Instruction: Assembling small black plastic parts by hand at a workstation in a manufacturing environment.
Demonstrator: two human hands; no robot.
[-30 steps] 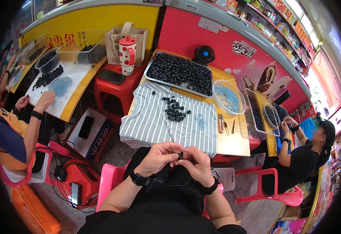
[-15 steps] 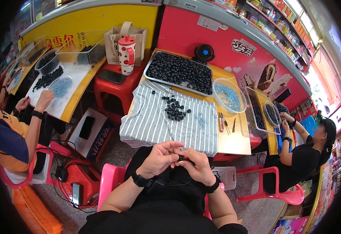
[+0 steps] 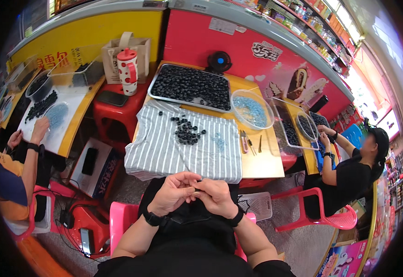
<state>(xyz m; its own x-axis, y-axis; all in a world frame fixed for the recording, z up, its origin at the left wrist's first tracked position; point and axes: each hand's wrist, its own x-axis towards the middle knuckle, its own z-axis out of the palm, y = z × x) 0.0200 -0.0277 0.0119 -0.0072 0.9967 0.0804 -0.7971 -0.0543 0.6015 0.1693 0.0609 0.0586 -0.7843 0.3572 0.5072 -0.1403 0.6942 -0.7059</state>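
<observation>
Above my lap, just off the front edge of the table, my left hand (image 3: 173, 193) and my right hand (image 3: 216, 197) meet. Fingers of both are pinched together around a small black part (image 3: 197, 189), mostly hidden by the fingertips. Beyond them a grey-and-white striped cloth (image 3: 153, 152) covers the table's left part. On it lie a loose pile of small black ring-shaped parts (image 3: 187, 132) and a little scatter of tiny light-blue pieces (image 3: 219, 142). A metal tray (image 3: 152, 93) full of the black parts stands behind, with a round clear tub (image 3: 271, 121) of blue pieces to its right.
A pink-handled tool (image 3: 244, 142), a thin screwdriver-like tool (image 3: 251, 147) and dark tweezers (image 3: 260, 144) lie right of the cloth. Behind stands a small black fan (image 3: 219, 61). A spotted tumbler (image 3: 127, 73) is on a red stool (image 3: 107, 111). People work at tables left and right.
The whole view has shifted, so the table sits further left and slightly lower. My hands stay together at the black part, with the right fingers curled in more.
</observation>
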